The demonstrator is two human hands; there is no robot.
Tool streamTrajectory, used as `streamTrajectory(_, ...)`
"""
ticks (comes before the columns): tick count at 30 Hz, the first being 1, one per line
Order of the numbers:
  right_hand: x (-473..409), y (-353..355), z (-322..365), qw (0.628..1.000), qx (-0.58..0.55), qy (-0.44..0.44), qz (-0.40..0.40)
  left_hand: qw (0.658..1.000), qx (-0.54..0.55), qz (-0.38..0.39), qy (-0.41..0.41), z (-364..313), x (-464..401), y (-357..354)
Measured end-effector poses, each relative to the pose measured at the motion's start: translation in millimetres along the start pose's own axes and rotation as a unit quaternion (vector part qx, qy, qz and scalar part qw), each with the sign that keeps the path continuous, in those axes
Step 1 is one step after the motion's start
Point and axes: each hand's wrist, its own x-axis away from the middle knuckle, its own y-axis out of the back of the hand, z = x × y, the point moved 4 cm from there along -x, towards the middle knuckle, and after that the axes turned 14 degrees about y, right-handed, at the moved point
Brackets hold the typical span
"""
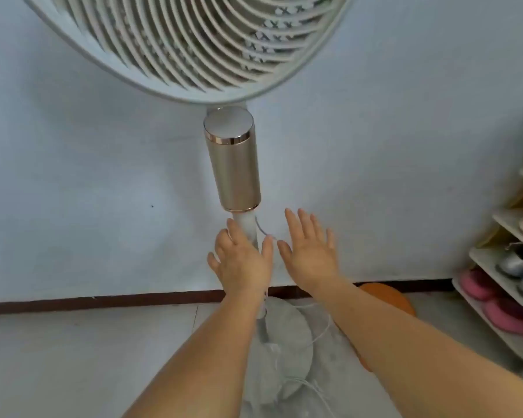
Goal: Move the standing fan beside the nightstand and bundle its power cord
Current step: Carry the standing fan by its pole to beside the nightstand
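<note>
The fan [191,40] stands upright against the pale wall [73,176], its round grille at the top of the view and its gold cylinder [234,164] below the grille. Both forearms reach forward and up toward the white pole [248,226] just under that cylinder. The left hand [242,260] lies against the pole, palm forward, fingers spread and fairly straight, thumb to the pole's right; whether its grip has closed around the pole cannot be told. The right hand [310,248] is just right of the pole, apart from it, fingers straight and fanned, grip released. The power cord [320,336] trails loose over the fan's round base [287,351] on the floor. A shoe rack [507,267] stands well right of the fan.
</note>
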Motion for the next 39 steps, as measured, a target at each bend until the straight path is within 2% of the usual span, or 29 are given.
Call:
streamTrajectory(3, -14.1, -50.8, -29.3, 0.999, 0.028, 0.021, 0.013, 0.998, 0.047, -0.022, 0.018, 12.2, -17.9, -45.9)
streamTrajectory(6, -30.0, -94.8, -50.9, 0.999, -0.015, 0.026, 0.014, 0.992, 0.114, -0.052, 0.006, 23.6, -32.4, -74.7)
streamTrajectory(9, -51.9, -119.0, -70.0, 0.991, -0.131, 0.022, 0.016, 0.979, 0.191, -0.066, -0.017, 23.8, -50.2, -90.4)
streamTrajectory(12, -60.1, -132.4, -71.6, 0.946, -0.319, 0.018, 0.046, 0.944, 0.329, -0.008, 0.000, 22.5, -62.3, -96.5)
streamTrajectory(15, -58.5, -138.4, -51.2, 0.926, -0.365, 0.054, 0.083, 0.911, 0.410, 0.004, 0.038, 20.1, -71.2, -97.3)
streamTrajectory(19, -57.9, -145.6, -22.3, 0.906, -0.401, 0.097, 0.097, 0.891, 0.449, -0.046, 0.051, 9.0, -80.2, -88.0)
streamTrajectory(22, -57.7, -149.4, -23.4, 0.892, -0.429, 0.094, 0.105, 0.893, 0.445, -0.062, 0.024, 4.2, -87.6, -80.1)
streamTrajectory(31, -66.9, -154.0, -31.2, 0.835, -0.516, 0.090, 0.171, 0.881, 0.472, 0.011, 0.007, 7.8, -88.8, -74.9)
streamTrajectory(39, -62.6, -166.9, -20.8, 0.822, -0.523, 0.087, 0.208, 0.874, 0.480, 0.074, -0.027, 23.4, -88.2, -58.1)
